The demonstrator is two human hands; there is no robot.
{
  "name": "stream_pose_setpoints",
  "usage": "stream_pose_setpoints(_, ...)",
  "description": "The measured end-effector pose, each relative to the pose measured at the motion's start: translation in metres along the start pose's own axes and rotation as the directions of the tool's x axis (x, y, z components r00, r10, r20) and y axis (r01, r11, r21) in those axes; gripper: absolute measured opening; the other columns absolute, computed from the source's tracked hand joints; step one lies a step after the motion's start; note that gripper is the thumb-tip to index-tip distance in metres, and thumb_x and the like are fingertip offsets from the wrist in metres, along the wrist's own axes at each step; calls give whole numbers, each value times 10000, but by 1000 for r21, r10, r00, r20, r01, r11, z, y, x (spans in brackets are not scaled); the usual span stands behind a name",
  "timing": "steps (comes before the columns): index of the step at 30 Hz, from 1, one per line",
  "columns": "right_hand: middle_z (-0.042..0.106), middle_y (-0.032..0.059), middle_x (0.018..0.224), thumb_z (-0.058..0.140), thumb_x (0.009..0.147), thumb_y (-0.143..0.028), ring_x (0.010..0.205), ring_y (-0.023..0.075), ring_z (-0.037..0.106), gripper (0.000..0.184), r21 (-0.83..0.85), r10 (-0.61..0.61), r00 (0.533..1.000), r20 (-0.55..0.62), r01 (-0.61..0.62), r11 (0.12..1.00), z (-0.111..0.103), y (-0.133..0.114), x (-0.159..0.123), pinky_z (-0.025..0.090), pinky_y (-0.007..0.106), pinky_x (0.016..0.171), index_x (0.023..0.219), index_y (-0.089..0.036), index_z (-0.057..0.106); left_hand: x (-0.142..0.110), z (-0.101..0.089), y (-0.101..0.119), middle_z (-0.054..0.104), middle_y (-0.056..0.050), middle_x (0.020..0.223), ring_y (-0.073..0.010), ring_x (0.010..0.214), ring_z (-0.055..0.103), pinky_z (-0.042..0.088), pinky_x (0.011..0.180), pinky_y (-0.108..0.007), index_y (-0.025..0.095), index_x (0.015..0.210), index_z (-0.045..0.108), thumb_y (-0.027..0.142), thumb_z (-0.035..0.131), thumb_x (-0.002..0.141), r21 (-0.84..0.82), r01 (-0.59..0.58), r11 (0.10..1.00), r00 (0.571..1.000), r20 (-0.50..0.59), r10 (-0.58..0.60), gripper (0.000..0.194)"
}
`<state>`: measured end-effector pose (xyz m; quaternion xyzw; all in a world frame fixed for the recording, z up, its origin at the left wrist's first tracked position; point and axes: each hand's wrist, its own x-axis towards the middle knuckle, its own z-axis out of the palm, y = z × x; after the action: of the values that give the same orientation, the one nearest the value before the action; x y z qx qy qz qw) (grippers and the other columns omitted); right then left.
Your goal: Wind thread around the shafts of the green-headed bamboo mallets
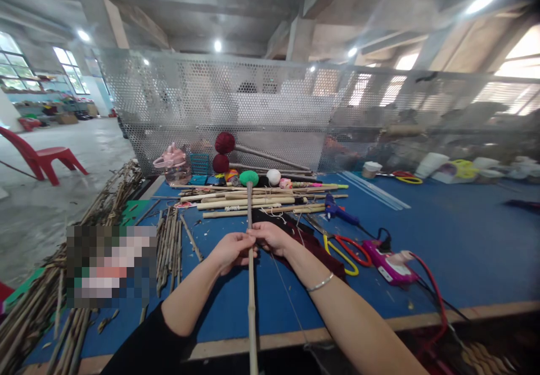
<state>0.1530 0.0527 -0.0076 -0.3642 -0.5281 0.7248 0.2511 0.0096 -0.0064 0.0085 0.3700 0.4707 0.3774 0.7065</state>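
Observation:
A long bamboo stick (251, 285) with a green ball head (248, 178) at its far end points away from me over the blue table (442, 251). My left hand (233, 251) is closed around the stick's middle. My right hand (270, 236) is closed on the stick from the right, with a thin thread (287, 288) trailing from it towards me. A silver bracelet (319, 283) is on my right wrist. A dark red cloth (312, 245) lies under my right forearm.
Bamboo sticks (253, 202) and mallets with dark red heads (224, 142) lie behind my hands. Yellow and red scissors (343, 251), a blue glue gun (337, 211) and a pink tool (390, 265) sit to the right. Thin sticks (169, 245) lie left. A perforated metal screen (253, 105) stands behind.

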Motion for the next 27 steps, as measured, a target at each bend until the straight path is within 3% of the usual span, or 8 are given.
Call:
stream_pose_setpoints(4, 411, -85, 417, 638, 666, -375, 285, 8, 195, 276, -33, -1, 1000, -16, 1, 999, 3, -2, 0, 73, 167, 284, 700, -138, 501, 5, -3, -3, 600, -35, 641, -89, 545, 566, 420, 479, -168, 112, 702, 553, 335, 724, 570, 29, -22, 999, 999, -34, 23, 310)
stream_pose_setpoints(8, 422, -87, 457, 638, 672, -353, 307, -4, 177, 291, 79, 13, 994, 113, -22, 997, 0, -9, -6, 58, 154, 312, 830, -134, 532, 5, -4, 1, 636, -70, 723, -82, 568, 577, 442, 533, -172, 98, 760, 602, 295, 677, 647, -80, 8, 997, 995, 102, 0, 240)
stream_pose_setpoints(11, 435, -79, 469, 646, 661, -344, 310, -5, 195, 290, 82, -5, 993, 119, -5, 997, -2, -8, -6, 66, 158, 316, 817, -125, 537, 2, -3, 3, 645, -84, 760, -93, 603, 593, 459, 586, -189, 96, 788, 609, 293, 655, 675, -100, 34, 994, 986, 164, -17, 232)
stream_pose_setpoints(14, 437, -78, 452, 649, 651, -354, 296, 0, 210, 274, 8, -24, 999, 40, 24, 1000, -1, -3, -2, 83, 165, 299, 731, -125, 523, 1, -2, 2, 635, -61, 715, -104, 583, 590, 449, 527, -197, 118, 774, 580, 349, 661, 656, -6, 30, 1000, 996, 81, -30, 272)
stream_pose_setpoints(18, 361, -104, 384, 645, 652, -372, 278, 9, 167, 278, -29, -16, 999, -31, 16, 999, 1, -3, 0, 67, 168, 286, 710, -138, 508, 2, -3, -1, 576, -9, 563, -81, 487, 545, 419, 469, -175, 118, 693, 532, 339, 719, 579, 74, -35, 997, 997, -66, 40, 311)
stream_pose_setpoints(24, 416, -91, 463, 653, 653, -357, 307, -7, 181, 318, 120, -17, 995, 94, 6, 993, 1, -9, -4, 63, 148, 313, 836, -132, 521, 0, -1, 4, 633, -82, 744, -98, 603, 591, 456, 547, -188, 100, 770, 576, 323, 688, 626, -91, 16, 996, 991, 132, -3, 288)
stream_pose_setpoints(27, 420, -84, 440, 656, 647, -362, 292, 0, 209, 292, 54, -44, 999, 28, 42, 998, 4, -6, -2, 79, 158, 293, 734, -130, 502, -1, 1, 2, 619, -56, 686, -105, 569, 582, 436, 491, -188, 115, 757, 551, 374, 683, 615, -12, 5, 1000, 997, 71, -4, 324)
